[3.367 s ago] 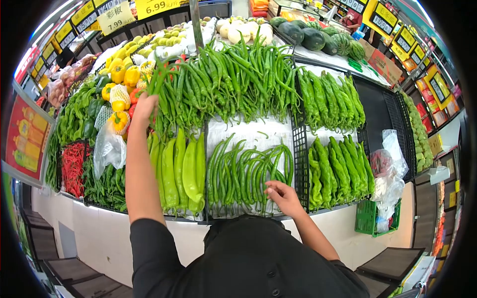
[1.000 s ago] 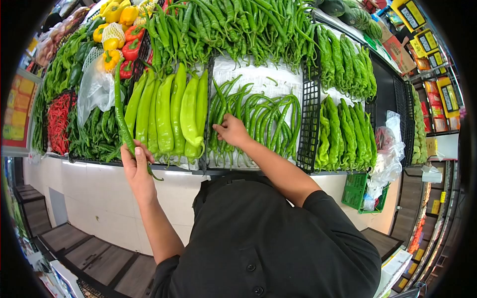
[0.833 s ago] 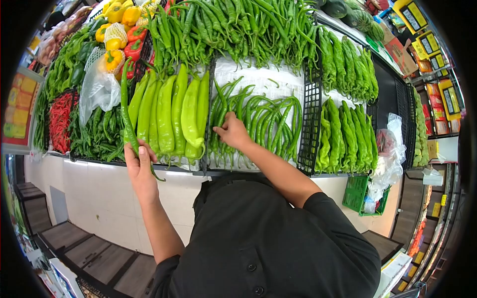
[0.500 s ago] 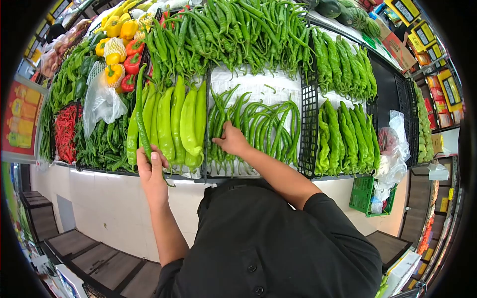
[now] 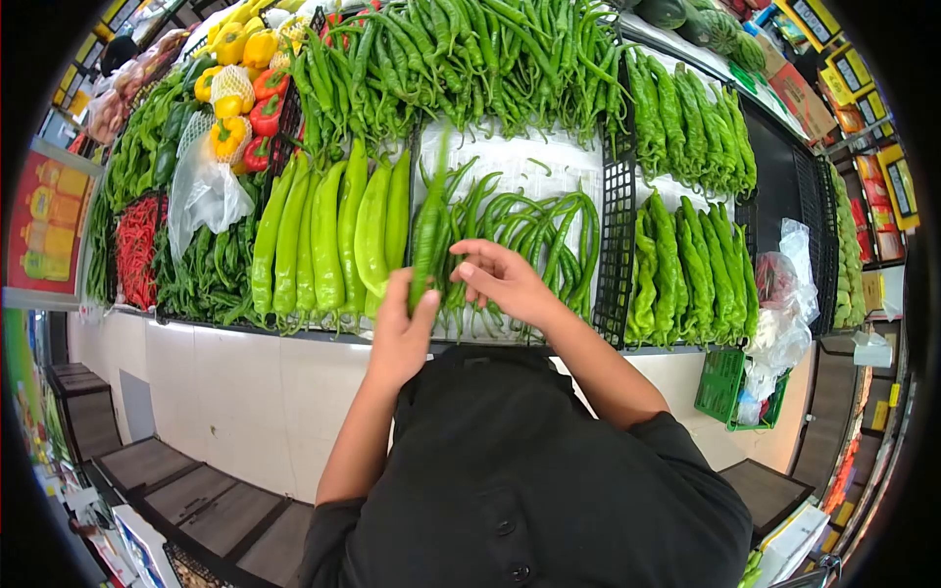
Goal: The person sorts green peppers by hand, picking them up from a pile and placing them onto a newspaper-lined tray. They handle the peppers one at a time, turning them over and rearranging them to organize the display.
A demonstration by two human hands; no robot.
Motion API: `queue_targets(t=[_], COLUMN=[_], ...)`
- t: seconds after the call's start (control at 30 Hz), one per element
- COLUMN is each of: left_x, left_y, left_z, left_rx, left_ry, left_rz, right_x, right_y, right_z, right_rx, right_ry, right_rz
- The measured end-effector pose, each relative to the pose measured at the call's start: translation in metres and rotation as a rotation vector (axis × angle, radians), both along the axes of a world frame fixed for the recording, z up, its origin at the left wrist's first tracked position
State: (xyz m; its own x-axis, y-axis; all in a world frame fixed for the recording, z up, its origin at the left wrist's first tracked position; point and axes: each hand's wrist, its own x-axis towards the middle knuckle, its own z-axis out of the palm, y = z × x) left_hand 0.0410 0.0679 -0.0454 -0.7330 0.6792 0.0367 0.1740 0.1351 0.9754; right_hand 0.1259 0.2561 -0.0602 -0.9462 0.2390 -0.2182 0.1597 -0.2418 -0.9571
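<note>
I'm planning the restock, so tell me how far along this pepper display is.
The light green peppers and wrinkled peppers look done, in neat rows. The left hand holds one long pepper, the right hand beside it. Apparently left: the thin peppers, lying unevenly, and the bare white liner behind them.

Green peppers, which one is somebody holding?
The long, blurry green pepper gripped in the left hand; the other green peppers lie in rows or piles.

Watermelons [image 5: 720, 37] behind the peppers [image 5: 676, 113]
</note>
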Motion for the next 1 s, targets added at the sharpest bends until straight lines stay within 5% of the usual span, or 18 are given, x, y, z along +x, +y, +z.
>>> queue_targets(t=[0.17,0.27,0.6,1.0], left_x=[0.001,-0.01,-0.028,-0.012], left_y=[0.034,0.016,-0.068,-0.088], left_z=[-0.009,-0.015,0.026,0.023], left_rx=[-0.195,-0.171,-0.152,-0.177], left_ry=[0.227,0.414,0.078,0.016], left_rz=[-0.238,-0.244,0.146,0.164], right_x=[-0.003,-0.012,-0.06,-0.067], right_y=[0.001,0.01,0.021,0.01], right_z=[-0.021,-0.028,-0.092,-0.081], right_rx=[0.223,0.11,0.287,0.526], right_ry=[0.067,0.005,-0.203,-0.274], right_rz=[-0.212,-0.206,-0.099,-0.082])
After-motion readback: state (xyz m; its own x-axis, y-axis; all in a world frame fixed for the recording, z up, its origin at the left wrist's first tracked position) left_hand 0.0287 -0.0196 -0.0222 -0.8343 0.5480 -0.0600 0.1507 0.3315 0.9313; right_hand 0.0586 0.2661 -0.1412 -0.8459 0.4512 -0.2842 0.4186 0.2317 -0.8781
